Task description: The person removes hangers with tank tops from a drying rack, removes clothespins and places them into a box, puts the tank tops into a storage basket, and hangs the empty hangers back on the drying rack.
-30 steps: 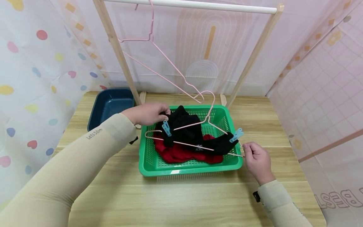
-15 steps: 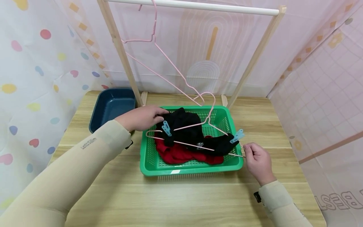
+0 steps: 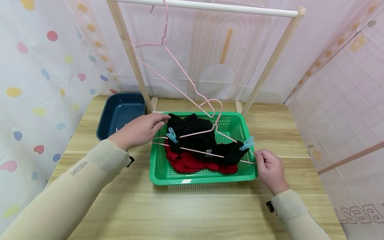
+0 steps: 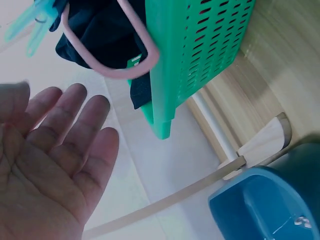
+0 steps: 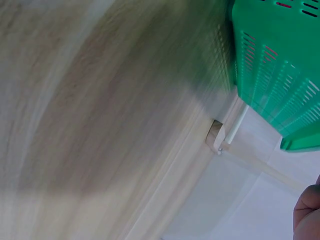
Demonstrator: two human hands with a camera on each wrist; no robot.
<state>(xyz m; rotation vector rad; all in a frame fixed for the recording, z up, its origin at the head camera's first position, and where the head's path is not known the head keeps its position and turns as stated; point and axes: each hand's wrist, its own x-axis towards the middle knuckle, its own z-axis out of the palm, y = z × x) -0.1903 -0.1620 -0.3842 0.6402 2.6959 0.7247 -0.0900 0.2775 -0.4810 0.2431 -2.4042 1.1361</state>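
Note:
In the head view a pink wire hanger [image 3: 195,134] lies across a green basket [image 3: 210,181]. A black garment [image 3: 193,124] is fastened to it by two light-blue clothespins, a left one [image 3: 171,135] and a right one [image 3: 247,143]. Under the black cloth a red garment [image 3: 192,163] lies in the basket. My right hand [image 3: 271,170] pinches the hanger's right end beside the basket; the right wrist view shows only a sliver of that hand. My left hand [image 3: 136,130] is by the basket's left rim, its fingers extended and holding nothing, palm visible in the left wrist view.
A dark blue basin [image 3: 103,116] with small pale items inside stands at the back left. Behind the basket rises a wooden rack with a white rod [image 3: 210,6], and another pink hanger [image 3: 180,67] hangs from it. Patterned cloth walls surround the wooden table [image 3: 210,213].
My left hand has released the black garment near the left clothespin and drawn back left toward the basin. The hanger has shifted slightly left, with my right hand still gripping its end.

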